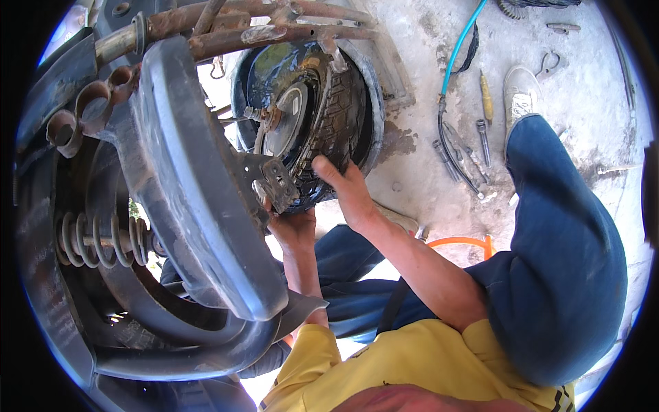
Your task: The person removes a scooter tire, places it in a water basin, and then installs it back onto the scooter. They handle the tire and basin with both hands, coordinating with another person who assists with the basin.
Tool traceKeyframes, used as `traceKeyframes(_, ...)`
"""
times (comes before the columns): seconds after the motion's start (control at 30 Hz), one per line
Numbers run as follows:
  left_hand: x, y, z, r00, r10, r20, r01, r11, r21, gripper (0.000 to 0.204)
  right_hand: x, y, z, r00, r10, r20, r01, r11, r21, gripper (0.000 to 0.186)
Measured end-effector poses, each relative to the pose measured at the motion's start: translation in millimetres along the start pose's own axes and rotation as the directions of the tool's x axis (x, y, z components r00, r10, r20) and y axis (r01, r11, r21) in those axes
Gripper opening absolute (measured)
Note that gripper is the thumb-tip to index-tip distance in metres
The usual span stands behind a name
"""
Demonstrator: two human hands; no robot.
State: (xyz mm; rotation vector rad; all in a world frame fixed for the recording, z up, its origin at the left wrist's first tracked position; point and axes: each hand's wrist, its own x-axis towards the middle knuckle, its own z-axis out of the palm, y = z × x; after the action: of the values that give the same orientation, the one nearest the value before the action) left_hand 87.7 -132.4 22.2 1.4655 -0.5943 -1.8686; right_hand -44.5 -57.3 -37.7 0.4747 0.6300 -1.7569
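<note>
The left hand (295, 230) is at the near edge of the wheel (336, 113), fingers hidden, state impossible to tell; the right hand (353, 193), thumb spread from forefinger, touches the tire. The wheel leans inside a round tub (377, 127); beyond lies a yellow-handled tool (487, 99).

This black rubber-tyred wheel (340, 106) is pretty chunky in the tread and looks wet and shiny. It's sitting tilted in a round grey tub (377, 113) of water, tread toward the right, grey metal hub (287, 118) facing left, rusty axle end (266, 117) poking out.
</note>
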Motion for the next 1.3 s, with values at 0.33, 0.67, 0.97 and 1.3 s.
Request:
traceKeyframes(0.33, 9, 7, 0, 1.000, 0.006, -0.025, -0.007, 1.000, -0.023, 0.062, 31, -47, -24, 0.997, 0.042, -0.060, -0.037, 0.996, 0.076, 0.067)
traceKeyframes(0.67, 3, 4, 9, 0.999, 0.028, -0.026, -0.028, 1.000, -0.004, 0.047, 30, -49, -26, 0.993, 0.096, -0.073, -0.088, 0.991, 0.103, 0.063)
traceKeyframes(0.97, 7, 5, 3, 0.999, 0.021, -0.035, -0.021, 1.000, -0.004, 0.057, 29, -51, -24, 0.991, 0.097, -0.093, -0.087, 0.991, 0.104, 0.064)
traceKeyframes(1.3, 8, 7, -3, 0.999, 0.009, -0.039, -0.009, 1.000, -0.012, 0.064, 28, -54, -20, 0.992, 0.089, -0.093, -0.078, 0.991, 0.107, 0.064)
